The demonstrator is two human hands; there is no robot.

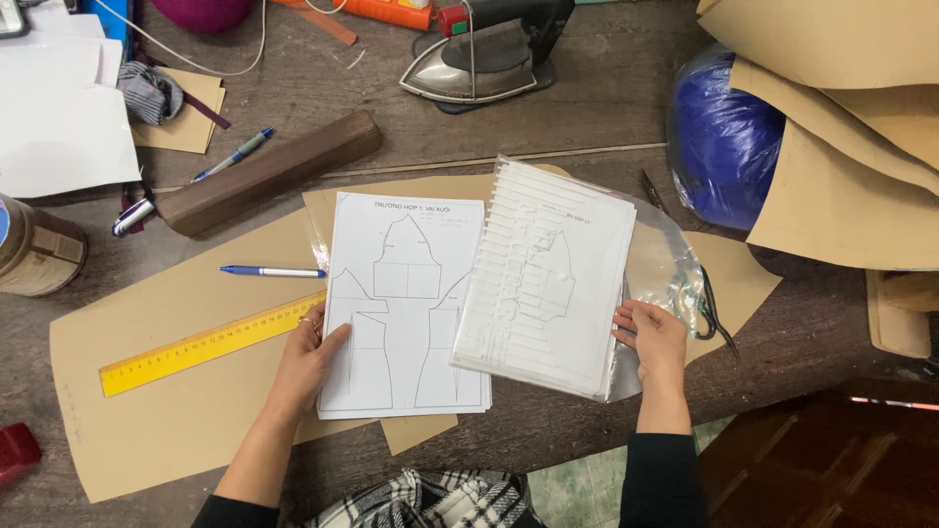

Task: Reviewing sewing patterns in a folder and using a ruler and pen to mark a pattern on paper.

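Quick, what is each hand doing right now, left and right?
Left hand: open, fingers resting flat on the pattern sheet.
Right hand: shut on the clear plastic sleeve of papers, gripping its right edge.

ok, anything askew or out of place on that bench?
Mostly ordinary clutter. The plastic-sleeved sheets in the right hand lie tilted over the pattern sheets under the left hand. The yellow ruler lies slanted on the brown card. Nothing looks spilled or damaged.
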